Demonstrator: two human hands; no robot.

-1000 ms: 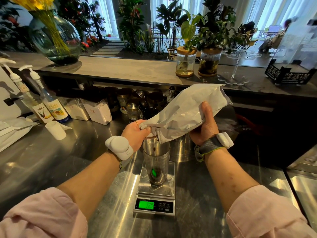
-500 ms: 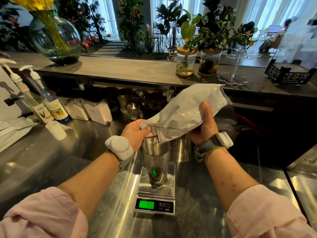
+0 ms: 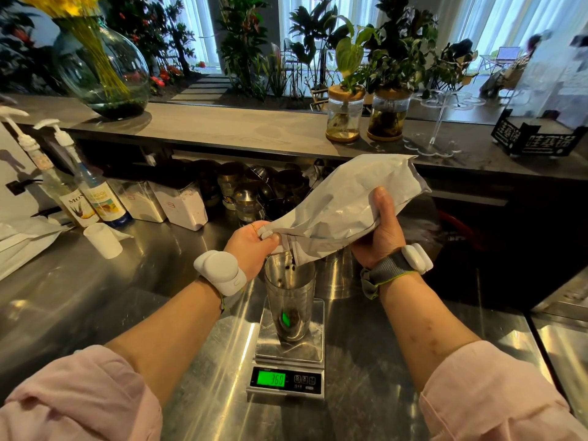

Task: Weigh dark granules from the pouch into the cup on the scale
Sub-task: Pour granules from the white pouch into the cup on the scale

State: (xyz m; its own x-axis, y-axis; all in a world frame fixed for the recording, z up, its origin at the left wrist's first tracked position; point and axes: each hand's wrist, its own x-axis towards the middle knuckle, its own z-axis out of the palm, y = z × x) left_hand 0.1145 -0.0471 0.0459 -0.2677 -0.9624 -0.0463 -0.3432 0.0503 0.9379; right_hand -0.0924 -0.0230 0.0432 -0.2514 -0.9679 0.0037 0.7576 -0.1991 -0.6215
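1. A silver pouch (image 3: 343,205) is held tilted over the counter (image 3: 95,291), its closed end raised to the right and its open mouth lowered to the left, directly above a metal cup (image 3: 290,300).
2. The left hand (image 3: 251,246) is closed on the pouch's mouth corner, pinched between thumb and fingers just above the cup's rim.
3. The right hand (image 3: 381,233) is wrapped around the pouch's body from below, with the thumb pressed up against its face.
4. Dark granules (image 3: 290,268) are seen dropping from the mouth into the cup, and a dark layer is visible at the cup's bottom.
5. The cup stands upright on the platform of a digital scale (image 3: 288,361); the green display (image 3: 271,379) is lit and appears to read 369.
6. A white band is worn on the left wrist, and a grey strap with a white unit on the right.
7. Two pump bottles (image 3: 92,192) and a small white cup (image 3: 103,240) are placed well to the left on the counter.
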